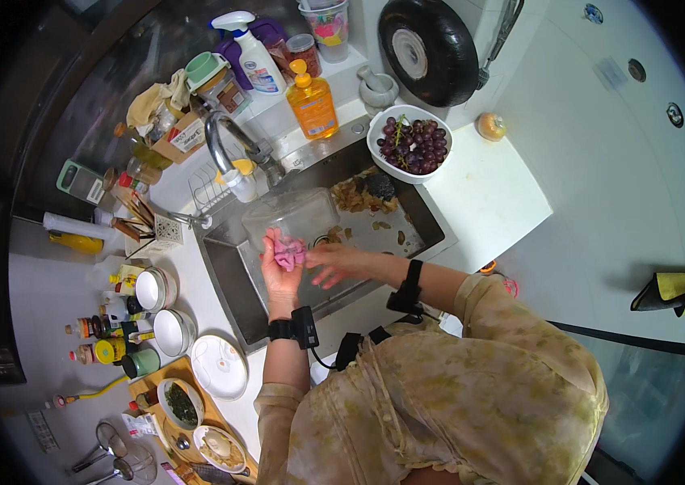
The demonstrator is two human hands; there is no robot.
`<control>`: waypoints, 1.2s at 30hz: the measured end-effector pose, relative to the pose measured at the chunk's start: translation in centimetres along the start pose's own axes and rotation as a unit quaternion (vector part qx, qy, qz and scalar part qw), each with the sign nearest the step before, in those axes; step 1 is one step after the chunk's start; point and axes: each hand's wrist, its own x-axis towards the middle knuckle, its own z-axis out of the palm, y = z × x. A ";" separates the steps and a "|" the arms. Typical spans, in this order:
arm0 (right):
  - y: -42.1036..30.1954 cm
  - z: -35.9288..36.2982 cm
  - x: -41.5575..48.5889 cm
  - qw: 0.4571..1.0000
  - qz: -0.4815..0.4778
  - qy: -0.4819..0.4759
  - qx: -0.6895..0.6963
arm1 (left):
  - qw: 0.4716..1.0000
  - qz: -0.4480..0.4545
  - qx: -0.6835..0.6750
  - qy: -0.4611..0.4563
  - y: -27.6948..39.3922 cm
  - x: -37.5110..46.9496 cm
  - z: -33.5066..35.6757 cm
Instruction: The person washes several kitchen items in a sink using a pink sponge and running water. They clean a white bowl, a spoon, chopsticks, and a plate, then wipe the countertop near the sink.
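Over the sink (373, 242), my left hand (282, 276) holds a crumpled pink cloth (289, 252) in its palm, fingers pointing up towards the faucet. My right hand (333, 264) is just right of the cloth, its fingers partly spread; whether its fingertips touch the cloth is not clear. Behind both hands a clear plastic container (294, 212) lies in the sink under the faucet (239, 182). Brown peelings (357, 197) and a dark mesh scrubber (379, 183) sit in the sink's far right corner.
A white bowl of grapes (410, 142) stands at the sink's back right corner. Behind the sink are an orange soap bottle (313, 109), a spray bottle (257, 63) and a mortar (377, 91). On the left counter stand white bowls (173, 332), a plate (219, 367) and several bottles.
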 end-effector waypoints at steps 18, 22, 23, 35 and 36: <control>-1.1 1.4 0.8 0.993 0.068 0.023 0.091 | 0.982 0.039 0.185 -0.007 -1.3 0.2 1.8; -1.0 -1.5 -2.3 0.995 0.060 -0.061 -0.046 | 0.993 0.045 0.086 -0.069 1.2 -0.6 0.8; -1.0 -2.1 -3.3 0.995 0.042 -0.047 -0.082 | 0.995 0.046 0.063 -0.062 1.7 -1.1 0.4; -6.8 -0.5 -0.2 0.801 -0.416 0.062 -0.426 | 0.980 0.080 0.160 0.087 4.6 -2.1 -0.1; -6.5 0.9 1.1 0.771 -0.438 0.061 -0.458 | 0.970 0.087 0.164 0.158 3.9 -2.1 0.6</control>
